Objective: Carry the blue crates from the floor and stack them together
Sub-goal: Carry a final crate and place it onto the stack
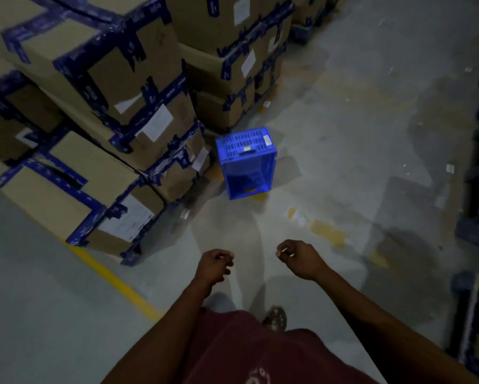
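- While both of your arms reach forward, your left hand (214, 265) and right hand (299, 259) hang with fingers loosely curled, holding nothing and apart from each other.
- Ahead of your hands, well apart from them, one blue crate (246, 163) lies tipped on its side on the concrete floor (343, 151), its open mouth facing you and its slotted wall turned up.
- To the left of the crate, just beside it, stacked cardboard boxes (102, 106) sealed with blue tape carry white labels.
- Left of your left hand, a yellow floor line (113, 278) runs diagonally past the boxes.
- Below your hands, your maroon shirt (249, 350) and one shoe (275, 318) show.
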